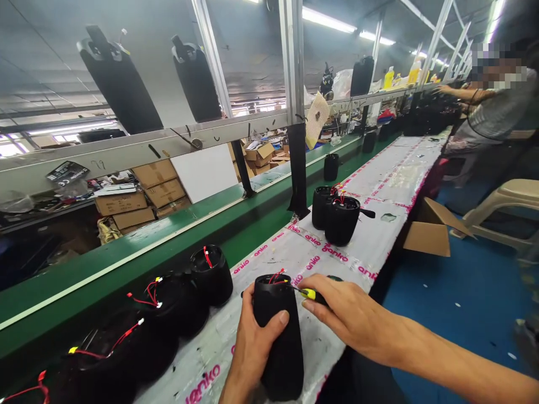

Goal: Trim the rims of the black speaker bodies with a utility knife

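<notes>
One black cylinder (283,353) stands near the right edge of the white surface (210,348), long axis roughly upright, open end up. The left hand (252,339), the nearer, wraps it, fingers curled around its left side, thumb across the front. The right hand (351,311) pinches a yellow-and-black tool (310,293), whose thin shaft points left to the rim, beside red wires (275,276); contact is unclear.

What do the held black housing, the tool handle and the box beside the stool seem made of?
The black housing: perhaps fabric or mesh, matte, little glare. The tool handle: likely plastic, smooth, evenly coloured yellow and black. The box: apparently cardboard, dull brown, sharply folded.
</notes>
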Available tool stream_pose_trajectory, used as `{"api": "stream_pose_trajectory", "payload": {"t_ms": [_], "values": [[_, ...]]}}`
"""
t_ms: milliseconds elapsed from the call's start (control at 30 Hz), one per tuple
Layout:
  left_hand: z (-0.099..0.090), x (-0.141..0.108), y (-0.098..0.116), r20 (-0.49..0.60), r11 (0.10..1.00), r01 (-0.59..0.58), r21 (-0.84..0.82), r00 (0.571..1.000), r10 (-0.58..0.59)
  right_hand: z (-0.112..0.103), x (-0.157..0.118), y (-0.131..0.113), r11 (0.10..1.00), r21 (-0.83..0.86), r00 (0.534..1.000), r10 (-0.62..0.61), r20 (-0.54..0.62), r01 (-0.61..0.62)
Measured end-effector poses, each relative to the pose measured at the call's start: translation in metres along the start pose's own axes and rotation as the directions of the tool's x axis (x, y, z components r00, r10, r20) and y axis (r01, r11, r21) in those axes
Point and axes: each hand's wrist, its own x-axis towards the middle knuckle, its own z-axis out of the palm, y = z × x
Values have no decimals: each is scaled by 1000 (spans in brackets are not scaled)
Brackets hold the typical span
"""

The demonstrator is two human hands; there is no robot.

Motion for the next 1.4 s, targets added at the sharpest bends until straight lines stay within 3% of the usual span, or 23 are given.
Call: {"api": "stream_pose_trajectory", "payload": {"t_ms": [167,367,667,933,1100,1233,1400], "values": [[-1,0,-4,-38,1000,-3,27,999,4,-1,4,-15,965,-259,994,0,108,28],[-2,-2,-1,-72,990,-64,124,995,73,-9,14,-17,857,-486,982,-108,153,170],[-2,-5,1,-80,988,-53,148,995,65,-6,14,-11,754,-604,966,-207,155,258],[0,-10,11,-74,980,-18,196,997,33,-7,14,-10,744,-599,954,-208,215,297],[-2,-15,13,-35,955,105,276,994,-99,-10,11,-11,830,-507,951,-84,296,231],[-7,-13,6,4,864,231,448,965,-260,-1,-1,-6,903,-405,941,2,337,144],[-5,-6,10,52,723,215,656,943,-328,14,-19,5,954,-301,944,105,314,-6]]}}
